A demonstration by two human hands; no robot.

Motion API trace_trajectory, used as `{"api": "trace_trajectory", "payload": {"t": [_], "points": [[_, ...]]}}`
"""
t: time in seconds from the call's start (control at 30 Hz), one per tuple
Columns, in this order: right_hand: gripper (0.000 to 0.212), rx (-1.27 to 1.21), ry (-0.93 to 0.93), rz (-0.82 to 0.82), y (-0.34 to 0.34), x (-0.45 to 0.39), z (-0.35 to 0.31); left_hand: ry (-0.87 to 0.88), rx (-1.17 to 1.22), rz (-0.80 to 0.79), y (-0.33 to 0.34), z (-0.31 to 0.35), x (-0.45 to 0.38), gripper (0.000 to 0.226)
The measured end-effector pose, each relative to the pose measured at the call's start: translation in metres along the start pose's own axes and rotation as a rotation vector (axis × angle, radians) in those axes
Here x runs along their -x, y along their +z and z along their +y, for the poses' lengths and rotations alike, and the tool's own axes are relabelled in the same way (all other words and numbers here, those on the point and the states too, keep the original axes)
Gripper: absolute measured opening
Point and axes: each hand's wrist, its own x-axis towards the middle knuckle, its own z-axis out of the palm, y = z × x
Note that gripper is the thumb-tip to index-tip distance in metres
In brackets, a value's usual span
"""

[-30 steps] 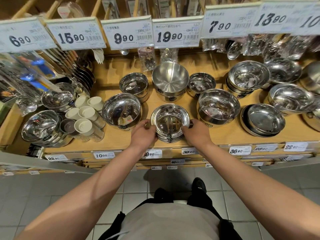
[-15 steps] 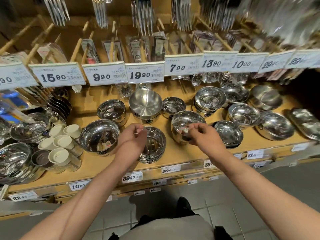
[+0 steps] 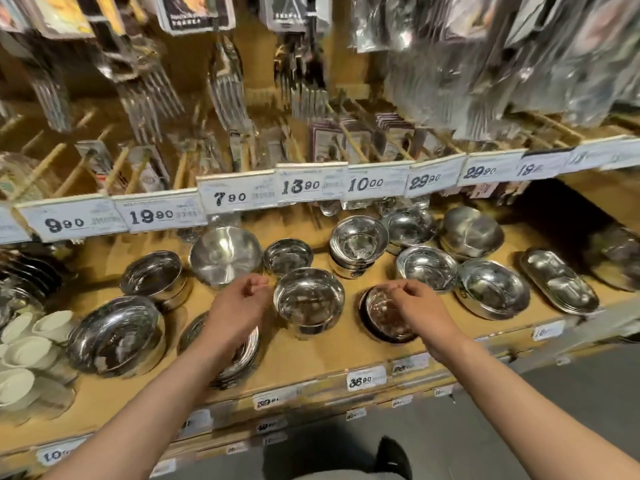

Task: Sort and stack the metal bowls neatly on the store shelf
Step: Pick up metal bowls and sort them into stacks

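Price tags (image 3: pixel 301 186) read 9.90, 19.90, 7.90, 13.90; left hand (image 3: pixel 237 306) and right hand (image 3: pixel 420 308), loosely curled and empty, flank a steel bowl (image 3: pixel 308 301) at 12 o'clock.

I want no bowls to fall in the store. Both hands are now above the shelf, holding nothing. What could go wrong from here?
1. The left hand hangs over the low stack of bowls near the shelf's front edge; a bump might push it off.
2. The right hand is above the dark bowl, close beside the deep bowl; reaching could knock them together.
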Motion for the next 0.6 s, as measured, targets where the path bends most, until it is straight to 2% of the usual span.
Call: {"api": "trace_trajectory", "payload": {"t": [0.23,0.33,0.43,0.53,0.57,0.6], "points": [[0.04,-0.016,0.008,-0.072,-0.092,-0.076,0.016,0.016,-0.046,0.167,0.095,0.044,-0.034,0.012],[0.047,0.003,-0.009,-0.101,-0.118,-0.106,0.022,-0.044,-0.023,0.247,0.125,0.054,-0.038,0.011],[0.038,0.086,-0.034,-0.126,-0.12,-0.124,0.02,-0.081,0.059,0.291,0.136,0.053,-0.03,0.014],[0.017,0.16,-0.077,-0.237,-0.103,-0.14,0.011,-0.127,0.143,0.393,0.136,0.051,-0.014,0.015],[0.018,0.171,-0.093,-0.285,-0.094,-0.145,0.006,-0.147,0.173,0.412,0.134,0.05,-0.009,0.015],[0.027,0.174,-0.102,-0.328,-0.085,-0.15,0.0,-0.173,0.195,0.416,0.132,0.049,-0.004,0.014]]}}
